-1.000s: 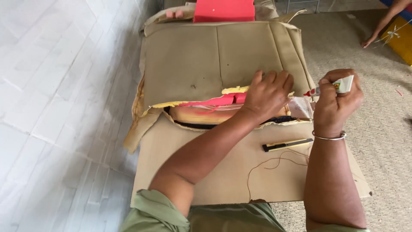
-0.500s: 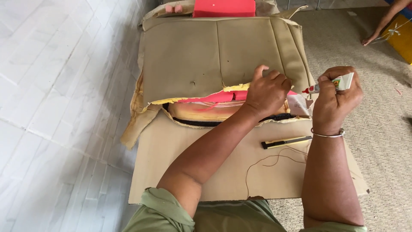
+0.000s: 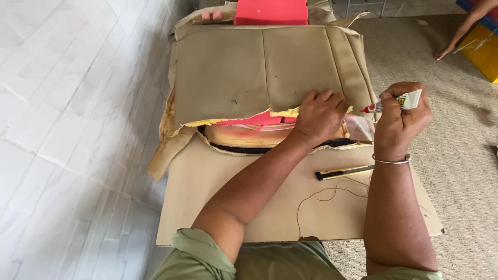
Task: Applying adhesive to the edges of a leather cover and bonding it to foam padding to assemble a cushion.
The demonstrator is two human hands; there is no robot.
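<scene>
Head view: right hand (image 3: 399, 122) grips a glue tube (image 3: 397, 102), its red nozzle pointing left toward the cover (image 3: 259, 72) edge, just beside the left hand (image 3: 319, 116) pressing down there.

Tan seat cover (image 3: 244, 72), pink foam (image 3: 254, 120), white red-tipped tube (image 3: 402, 101)

Landmark: seat cover (image 3: 244, 72), on cardboard sheet (image 3: 259, 202).
Left hand (image 3: 319, 116): on cover's near edge.
Right hand (image 3: 399, 122): just right of cover, holding glue tube (image 3: 399, 102).
Utility knife (image 3: 345, 172): on cardboard, near side of cover.
Thread (image 3: 327, 194): beside knife.
</scene>
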